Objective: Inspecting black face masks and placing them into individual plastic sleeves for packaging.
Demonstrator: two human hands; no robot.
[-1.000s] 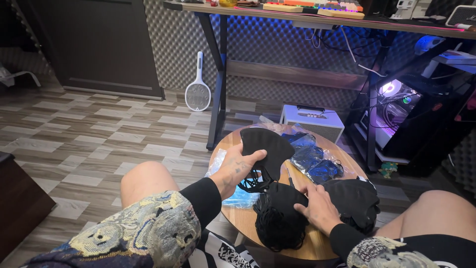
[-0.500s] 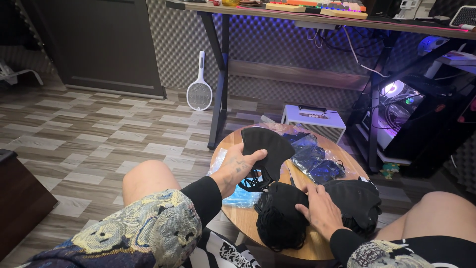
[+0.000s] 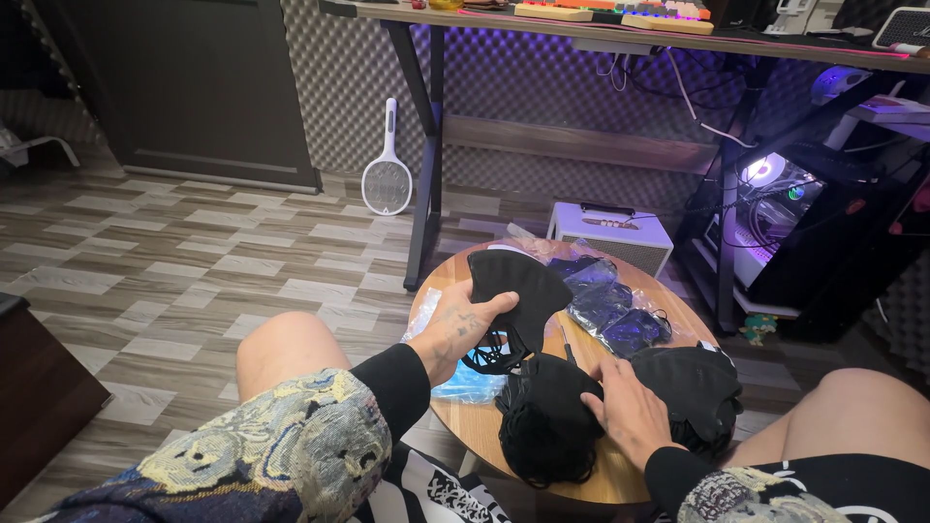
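Centre of frame, left to right. The left hand point(image 3: 455, 329) keeps its grip closed on a black face mask point(image 3: 518, 291), lifted just above the round wooden worktop point(image 3: 475, 426), ear loops hanging below the palm. Beside it, lower centre, a pile of black masks point(image 3: 538, 426) lies on the worktop; the right hand point(image 3: 625, 412) rests flat on this pile, fingers spread, gripping nothing. Further right sit a second dark heap point(image 3: 693, 387) and, above it, clear-wrapped mask packets point(image 3: 615, 305).

masks point(image 3: 518, 286): matt black cloth | table point(image 3: 484, 426): smooth wood | packets point(image 3: 610, 305): glossy, probably plastic
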